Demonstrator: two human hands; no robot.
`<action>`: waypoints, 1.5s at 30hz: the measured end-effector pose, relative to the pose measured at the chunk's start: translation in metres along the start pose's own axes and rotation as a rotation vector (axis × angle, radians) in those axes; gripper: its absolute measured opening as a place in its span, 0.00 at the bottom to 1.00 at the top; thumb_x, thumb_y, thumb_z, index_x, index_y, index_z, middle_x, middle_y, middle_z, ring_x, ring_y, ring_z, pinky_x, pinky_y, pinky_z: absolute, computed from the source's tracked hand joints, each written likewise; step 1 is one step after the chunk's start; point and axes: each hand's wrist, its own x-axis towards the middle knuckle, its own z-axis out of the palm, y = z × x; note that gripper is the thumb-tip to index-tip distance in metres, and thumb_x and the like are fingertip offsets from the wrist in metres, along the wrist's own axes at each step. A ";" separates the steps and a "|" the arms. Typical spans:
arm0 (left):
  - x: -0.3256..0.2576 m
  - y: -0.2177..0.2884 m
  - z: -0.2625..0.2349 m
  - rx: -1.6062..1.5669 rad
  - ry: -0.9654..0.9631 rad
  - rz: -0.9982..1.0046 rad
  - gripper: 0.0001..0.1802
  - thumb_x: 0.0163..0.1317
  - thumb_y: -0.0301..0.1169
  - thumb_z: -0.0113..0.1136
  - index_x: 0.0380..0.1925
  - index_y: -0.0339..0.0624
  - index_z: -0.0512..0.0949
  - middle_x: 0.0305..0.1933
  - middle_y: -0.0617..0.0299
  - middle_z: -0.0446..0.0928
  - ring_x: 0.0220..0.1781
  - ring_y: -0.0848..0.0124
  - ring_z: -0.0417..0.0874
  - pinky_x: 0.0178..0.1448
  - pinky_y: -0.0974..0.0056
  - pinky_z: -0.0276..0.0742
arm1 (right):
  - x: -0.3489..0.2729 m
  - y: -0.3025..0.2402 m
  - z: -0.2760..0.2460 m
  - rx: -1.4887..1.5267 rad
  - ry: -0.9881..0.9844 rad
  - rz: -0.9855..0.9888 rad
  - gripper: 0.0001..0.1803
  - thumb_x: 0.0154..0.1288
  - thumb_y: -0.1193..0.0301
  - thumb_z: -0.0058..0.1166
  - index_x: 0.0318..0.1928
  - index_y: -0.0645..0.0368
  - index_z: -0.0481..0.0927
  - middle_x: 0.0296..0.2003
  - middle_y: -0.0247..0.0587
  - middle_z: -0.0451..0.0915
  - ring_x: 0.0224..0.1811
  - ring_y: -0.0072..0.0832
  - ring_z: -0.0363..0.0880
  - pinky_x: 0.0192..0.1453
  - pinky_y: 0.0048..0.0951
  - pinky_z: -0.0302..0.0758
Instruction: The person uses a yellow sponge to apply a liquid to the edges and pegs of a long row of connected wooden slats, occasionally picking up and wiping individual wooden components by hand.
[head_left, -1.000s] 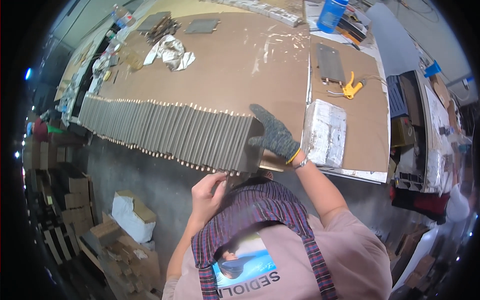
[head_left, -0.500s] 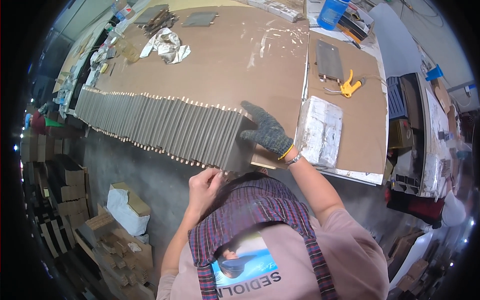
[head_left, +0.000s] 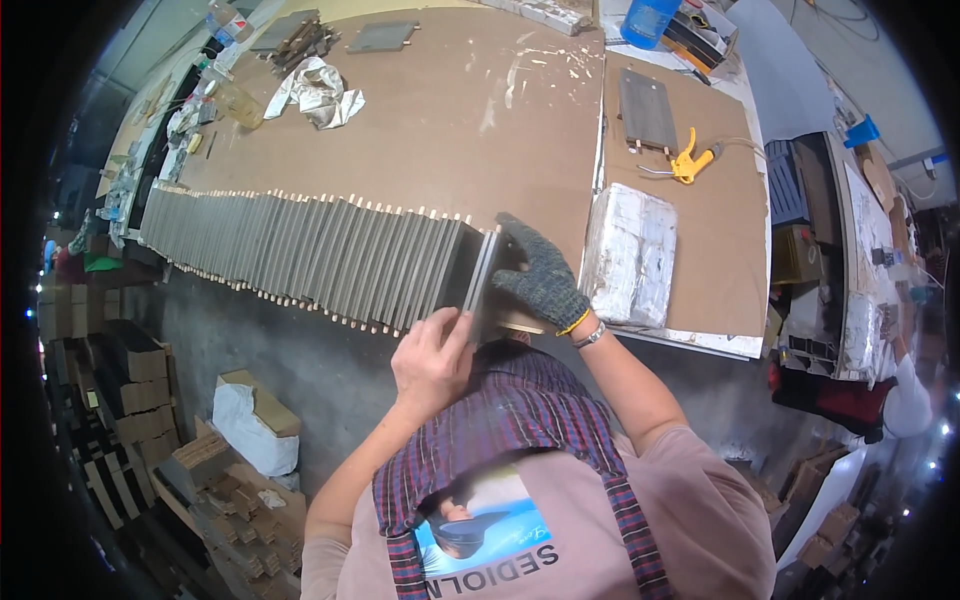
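A long row of thin grey panels [head_left: 300, 245] stands on edge along the table's near side, pale wooden pegs showing at both ends of each. Just off the row's right end, one or two panels [head_left: 482, 275] stand apart, slightly blurred and tilted. Bare, my left hand [head_left: 432, 355] grips their near end, fingers along the edge. My right hand [head_left: 545, 275], in a dark knitted glove with a yellow cuff, holds the far end, its thumb against the right face. The fingertips behind the far edge are partly hidden.
Right of my glove lies a block wrapped in white [head_left: 632, 255]. Beyond it are a yellow air blow gun [head_left: 690, 160] and a loose grey panel [head_left: 647, 108]. A crumpled cloth [head_left: 318, 93] lies farther back on the brown tabletop [head_left: 430, 120]. Open cartons [head_left: 235, 510] stand at lower left.
My left hand has moved up and right from beneath the row's near edge onto a panel's end. A gap has opened between that end piece and the row.
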 end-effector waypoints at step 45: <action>0.002 -0.071 -0.089 -0.659 0.196 -0.496 0.15 0.71 0.18 0.57 0.56 0.29 0.79 0.51 0.54 0.85 0.45 0.71 0.85 0.52 0.67 0.81 | -0.023 -0.093 -0.083 0.200 0.090 0.193 0.10 0.60 0.75 0.68 0.41 0.65 0.85 0.31 0.37 0.83 0.34 0.21 0.78 0.41 0.27 0.78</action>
